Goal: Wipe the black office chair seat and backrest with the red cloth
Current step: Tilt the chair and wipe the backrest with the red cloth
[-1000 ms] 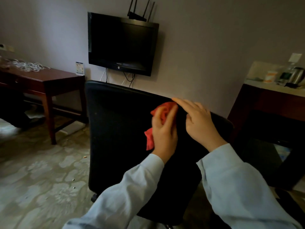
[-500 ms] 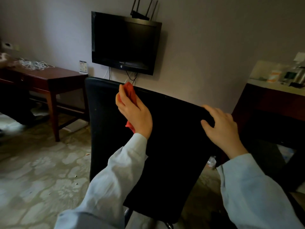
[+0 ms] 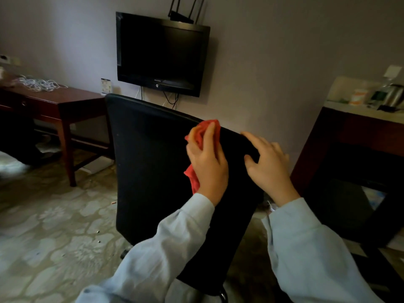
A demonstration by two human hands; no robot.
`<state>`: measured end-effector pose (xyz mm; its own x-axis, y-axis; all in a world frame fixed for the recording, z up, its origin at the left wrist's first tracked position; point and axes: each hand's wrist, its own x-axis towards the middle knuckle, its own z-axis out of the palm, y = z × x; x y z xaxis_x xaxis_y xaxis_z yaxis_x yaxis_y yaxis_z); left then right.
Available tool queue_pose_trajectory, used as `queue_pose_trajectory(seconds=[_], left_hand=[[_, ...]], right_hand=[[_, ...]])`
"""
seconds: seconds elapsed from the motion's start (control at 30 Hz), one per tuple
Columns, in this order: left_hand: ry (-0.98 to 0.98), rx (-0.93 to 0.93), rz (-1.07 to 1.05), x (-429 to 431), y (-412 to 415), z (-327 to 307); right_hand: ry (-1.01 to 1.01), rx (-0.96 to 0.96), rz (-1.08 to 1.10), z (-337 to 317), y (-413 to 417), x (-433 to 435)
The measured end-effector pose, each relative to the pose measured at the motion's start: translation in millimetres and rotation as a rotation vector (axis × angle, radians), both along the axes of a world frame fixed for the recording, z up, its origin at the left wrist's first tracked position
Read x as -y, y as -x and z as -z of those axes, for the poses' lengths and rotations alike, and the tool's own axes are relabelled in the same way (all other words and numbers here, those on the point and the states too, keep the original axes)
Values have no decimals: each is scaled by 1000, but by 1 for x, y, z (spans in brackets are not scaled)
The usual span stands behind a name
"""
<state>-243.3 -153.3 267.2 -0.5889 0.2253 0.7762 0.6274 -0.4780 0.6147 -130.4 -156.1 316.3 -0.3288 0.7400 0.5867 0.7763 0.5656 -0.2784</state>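
Observation:
The black office chair's backrest (image 3: 150, 162) fills the centre of the view, seen from behind; the seat is hidden. My left hand (image 3: 207, 162) presses the red cloth (image 3: 205, 132) against the backrest's top edge, right of its middle, with cloth hanging below the palm. My right hand (image 3: 269, 162) rests just to the right, fingers spread over the top edge and thumb on the rear face, gripping the backrest.
A wall-mounted TV (image 3: 161, 53) hangs behind the chair. A dark wooden desk (image 3: 65, 103) with white cables stands at the left. A dark cabinet (image 3: 354, 149) with a kettle and small items stands at the right. Patterned floor lies to the left.
My left hand has swept the red cloth rightward along the top edge from the left part toward the right hand. My right hand has shifted slightly left along the edge.

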Motion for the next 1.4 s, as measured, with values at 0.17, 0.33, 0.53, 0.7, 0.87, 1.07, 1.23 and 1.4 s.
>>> queue_pose_trajectory(seconds=[0.17,0.33,0.53,0.7,0.87,1.07,1.23,1.4], left_hand=[[27,-473,173,12,-28,22],[-118,-20,120,20,1,-8],[108,25,-148,7,37,-37],[149,-29,-152,9,15,-34],[164,-237,-105,11,-31,-13],[98,-645,-99,3,-68,28],[-15,-514,97,8,-41,55],[-189,86,23,6,3,29]], right_hand=[[179,-415,-394,6,-15,-5],[275,-498,-384,32,-46,-16],[455,-560,-482,52,-46,-18],[492,-614,-513,54,-46,-20],[475,-650,-458,55,-42,-17],[444,-728,-430,50,-42,-9],[492,-692,-447,61,-49,-12],[471,-683,-428,69,-40,-11]])
